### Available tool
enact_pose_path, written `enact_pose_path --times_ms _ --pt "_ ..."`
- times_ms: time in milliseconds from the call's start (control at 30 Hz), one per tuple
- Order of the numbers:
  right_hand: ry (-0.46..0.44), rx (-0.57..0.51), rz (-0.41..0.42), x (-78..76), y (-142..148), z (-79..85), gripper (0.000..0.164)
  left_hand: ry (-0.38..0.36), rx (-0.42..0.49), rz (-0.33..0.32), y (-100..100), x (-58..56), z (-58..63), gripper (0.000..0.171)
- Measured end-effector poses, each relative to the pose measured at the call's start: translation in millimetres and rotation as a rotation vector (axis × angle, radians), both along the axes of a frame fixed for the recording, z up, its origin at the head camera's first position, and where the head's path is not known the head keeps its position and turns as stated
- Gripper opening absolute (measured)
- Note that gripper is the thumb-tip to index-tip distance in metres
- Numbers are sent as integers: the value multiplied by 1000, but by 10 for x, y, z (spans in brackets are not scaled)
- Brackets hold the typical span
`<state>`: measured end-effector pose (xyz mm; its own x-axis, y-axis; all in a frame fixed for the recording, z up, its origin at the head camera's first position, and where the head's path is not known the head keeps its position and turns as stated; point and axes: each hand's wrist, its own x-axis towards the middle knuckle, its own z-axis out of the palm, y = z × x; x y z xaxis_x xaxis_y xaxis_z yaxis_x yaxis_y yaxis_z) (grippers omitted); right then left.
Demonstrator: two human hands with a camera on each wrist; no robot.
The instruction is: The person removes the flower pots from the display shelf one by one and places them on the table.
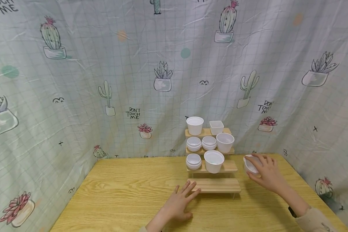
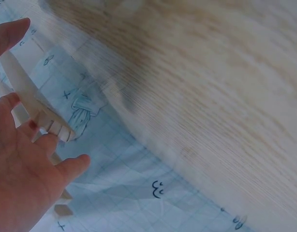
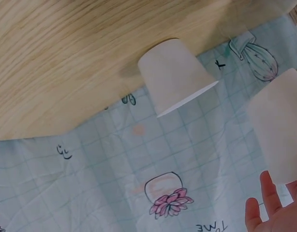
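Note:
In the head view my right hand (image 1: 265, 170) is at a white cup (image 1: 248, 166) to the right of a stepped wooden rack, thumb at its near side and fingers over its rim. The right wrist view shows the side of that cup (image 3: 279, 125) close to the fingers (image 3: 270, 195), and a second white cup (image 3: 175, 77) upright on the table. My left hand (image 1: 179, 203), fingers spread, touches the left end of the lowest wooden step (image 1: 217, 185). In the left wrist view that hand (image 2: 27, 164) appears beside the wooden steps (image 2: 37, 111).
White containers stand on the upper steps: a tall cup (image 1: 195, 126) and a square cup (image 1: 217, 128) on top, small round pots (image 1: 193, 144) and larger cups (image 1: 214, 161) below. Behind the wooden table (image 1: 127, 187) hangs a cactus-print curtain (image 1: 133, 80).

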<state>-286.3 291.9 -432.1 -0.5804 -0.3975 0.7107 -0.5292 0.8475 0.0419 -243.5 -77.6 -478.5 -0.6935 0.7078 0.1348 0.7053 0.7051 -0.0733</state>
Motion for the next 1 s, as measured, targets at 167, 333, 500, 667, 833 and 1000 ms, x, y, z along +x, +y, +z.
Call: enact_pose_path --times_ms 167,333,500,667,833,1000 --pt "-3 -8 -8 -7 36 -4 49 8 4 -3 12 -11 -5 85" --pt "-7 -16 -20 -10 85 -4 49 20 5 -7 17 -13 -2 85" --pt "-8 -17 -45 -13 160 -18 48 22 5 -7 17 -18 6 85" --pt "-13 -23 -54 -15 224 -33 52 24 8 -8 16 -13 5 85" --pt "-12 -13 -75 -39 308 -49 50 14 5 -4 13 -4 -9 86" --pt "-10 6 -115 -55 376 -63 52 4 8 -1 12 1 -17 87"
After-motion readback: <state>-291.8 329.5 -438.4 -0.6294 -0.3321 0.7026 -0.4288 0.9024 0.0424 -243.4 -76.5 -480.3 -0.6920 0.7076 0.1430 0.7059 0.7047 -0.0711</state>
